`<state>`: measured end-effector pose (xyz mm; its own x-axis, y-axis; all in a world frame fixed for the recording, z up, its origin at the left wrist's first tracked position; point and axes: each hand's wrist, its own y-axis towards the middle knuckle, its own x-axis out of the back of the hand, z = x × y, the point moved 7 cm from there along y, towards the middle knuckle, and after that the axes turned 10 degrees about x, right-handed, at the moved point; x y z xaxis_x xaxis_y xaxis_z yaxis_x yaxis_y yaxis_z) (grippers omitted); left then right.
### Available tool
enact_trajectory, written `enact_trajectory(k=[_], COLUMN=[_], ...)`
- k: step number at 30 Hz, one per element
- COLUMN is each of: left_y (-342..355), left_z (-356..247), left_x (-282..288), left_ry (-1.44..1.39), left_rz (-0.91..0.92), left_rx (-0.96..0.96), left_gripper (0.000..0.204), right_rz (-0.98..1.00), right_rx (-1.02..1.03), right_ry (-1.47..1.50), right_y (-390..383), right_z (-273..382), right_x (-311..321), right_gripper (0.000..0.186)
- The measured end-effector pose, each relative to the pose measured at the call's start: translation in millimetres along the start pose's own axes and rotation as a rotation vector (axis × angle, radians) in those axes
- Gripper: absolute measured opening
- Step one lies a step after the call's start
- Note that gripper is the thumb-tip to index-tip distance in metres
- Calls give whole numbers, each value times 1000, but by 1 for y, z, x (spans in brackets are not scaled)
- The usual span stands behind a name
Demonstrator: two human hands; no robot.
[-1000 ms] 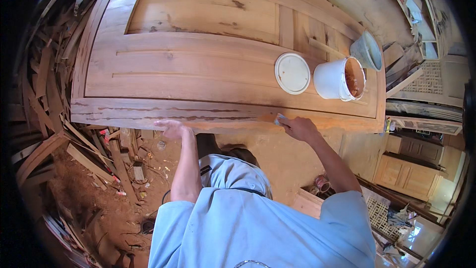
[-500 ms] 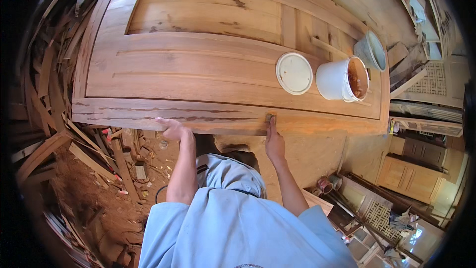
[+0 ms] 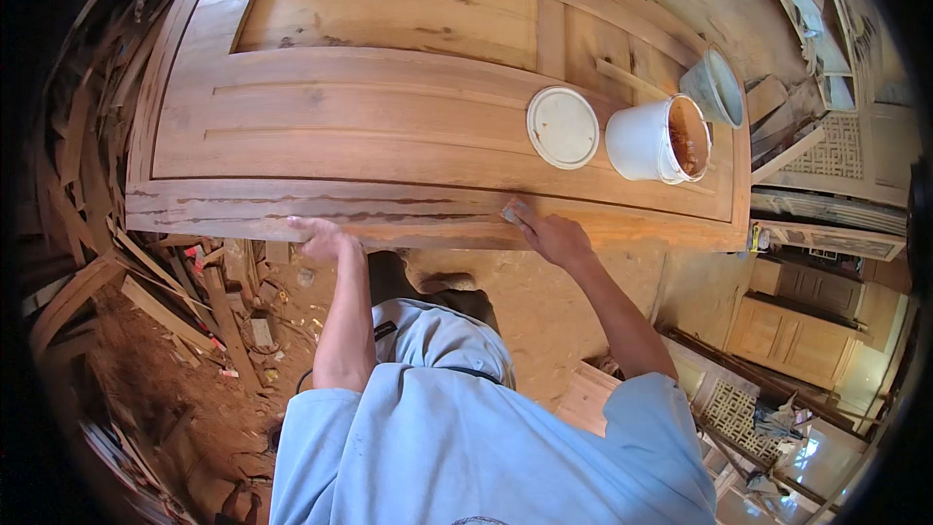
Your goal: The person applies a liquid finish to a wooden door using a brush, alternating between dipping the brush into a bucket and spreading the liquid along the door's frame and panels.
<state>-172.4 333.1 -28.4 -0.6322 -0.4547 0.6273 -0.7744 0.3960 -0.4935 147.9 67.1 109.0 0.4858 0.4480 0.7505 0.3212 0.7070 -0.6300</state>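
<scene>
A large wooden door panel (image 3: pixel 360 156) lies flat in front of me, with dark wet-looking streaks along its near rail. My right hand (image 3: pixel 556 236) is closed on a small flat greyish-brown pad (image 3: pixel 515 211), pressed to that rail where the streaks meet an orange-tinted stretch. At the near edge, further left, rests my left hand (image 3: pixel 328 237), its fingers stretched out and holding nothing. On the door's right part are a round white lid (image 3: pixel 563 127), a white bucket (image 3: pixel 637 142) with reddish-brown stuff inside and a grey bucket (image 3: pixel 705 87).
Scrap wood strips (image 3: pixel 83 146) are heaped along the left, with offcuts (image 3: pixel 233 321) on the dusty floor below. A wooden stick (image 3: pixel 632 80) lies on the door near the buckets. Cabinet doors (image 3: pixel 792 340) and lattice pieces (image 3: pixel 729 408) stand to the right.
My right hand has turned, its elbow swinging outward, and the pad has shifted slightly left along the rail. My left hand stays at the edge. The view has shifted a little.
</scene>
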Motion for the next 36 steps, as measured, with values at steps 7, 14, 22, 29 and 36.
enact_trajectory(k=[7,14,22,29,36], left_y=[-29,-23,-6,-25,-19], left_z=[-16,-11,-3,-8,-9], left_x=[15,5,6,9,14], left_ry=[-39,-27,113,16,51], left_rz=[39,70,-42,73,12], left_rx=[60,41,83,130,106], left_gripper=[96,94,100,102,101], right_rz=[24,-435,-202,-14,-68], right_rx=[-51,-189,-19,-47,-102], right_ry=[74,347,209,-16,-3], right_y=[-24,-11,-30,1,-33], right_z=[-46,-9,-11,-2,-63], right_x=[-5,-57,-45,8,7], right_gripper=[43,48,44,40,40])
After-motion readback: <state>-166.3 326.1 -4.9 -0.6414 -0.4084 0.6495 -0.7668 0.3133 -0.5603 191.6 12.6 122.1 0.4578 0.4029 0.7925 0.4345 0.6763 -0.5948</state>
